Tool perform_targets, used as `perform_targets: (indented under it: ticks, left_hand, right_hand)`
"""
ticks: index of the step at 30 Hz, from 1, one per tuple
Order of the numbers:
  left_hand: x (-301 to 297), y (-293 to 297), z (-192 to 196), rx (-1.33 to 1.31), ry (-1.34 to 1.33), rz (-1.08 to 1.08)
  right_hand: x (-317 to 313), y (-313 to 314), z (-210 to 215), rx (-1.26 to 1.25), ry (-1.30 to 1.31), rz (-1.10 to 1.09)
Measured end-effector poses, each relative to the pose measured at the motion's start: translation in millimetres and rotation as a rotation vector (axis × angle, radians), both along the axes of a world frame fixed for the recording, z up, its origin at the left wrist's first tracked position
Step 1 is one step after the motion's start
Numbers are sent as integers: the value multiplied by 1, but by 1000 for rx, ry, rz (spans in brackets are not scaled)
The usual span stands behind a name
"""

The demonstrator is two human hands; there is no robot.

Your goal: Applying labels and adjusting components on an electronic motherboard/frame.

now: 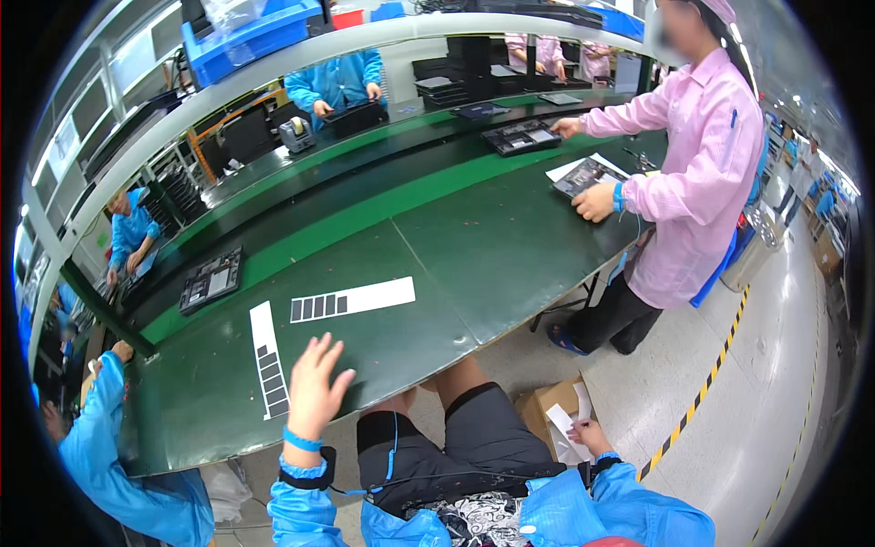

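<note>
My left hand (314,387) hovers over the near edge of the green workbench, fingers spread, holding nothing. Beside it lies a white backing strip (262,326) with several black rectangular pads (272,378) along its lower part. A second white strip (383,293), lying crosswise farther up, carries black pads (319,307) at its left end. Down at my right side, my right hand (592,438) is over an open cardboard box (538,404), its fingertips closed on a white paper strip (558,419). Part of that strip is hidden by the fingers.
Along the green belt (351,225) sit an opened laptop base (211,280) and another (519,137). At right a co-worker in pink (693,182) handles a laptop part (591,175). A blue-sleeved co-worker (100,410) is close at left. A wrist cord (392,456) hangs across my lap.
</note>
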State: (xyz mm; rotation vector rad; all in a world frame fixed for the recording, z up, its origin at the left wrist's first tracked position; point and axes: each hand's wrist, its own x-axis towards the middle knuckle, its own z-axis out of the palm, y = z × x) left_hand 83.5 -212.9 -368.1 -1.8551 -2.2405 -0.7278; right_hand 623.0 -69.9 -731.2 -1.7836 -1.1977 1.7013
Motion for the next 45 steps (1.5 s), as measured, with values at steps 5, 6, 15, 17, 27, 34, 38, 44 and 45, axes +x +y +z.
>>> perform_targets:
  ticks: [5,6,15,17,27,34,38,44,45]
  left_hand:
    - [6,-6,-38,-101,82,148]
    - [7,-2,-37,-102,68,135]
    - [6,4,-22,-153,-51,156]
    - [4,7,-21,-180,-78,140]
    - [2,17,-3,-307,-181,169]
    - [2,22,-4,-336,-195,222]
    - [1,25,-3,-312,-204,220]
    - [1,22,-7,-305,-170,215]
    - [0,17,-17,-293,-157,189]
  right_hand:
    - [-85,38,179,335,181,169]
    - [-97,45,211,421,259,191]
    - [-299,222,384,772,380,451]
    - [-339,314,353,988,223,381]
    - [-423,581,320,1309,-678,51]
    - [-438,611,309,1300,-753,159]
    - [-441,599,310,1307,-775,187]
    - [-397,548,383,1401,-558,333]
    - [-380,533,403,1403,-474,398]
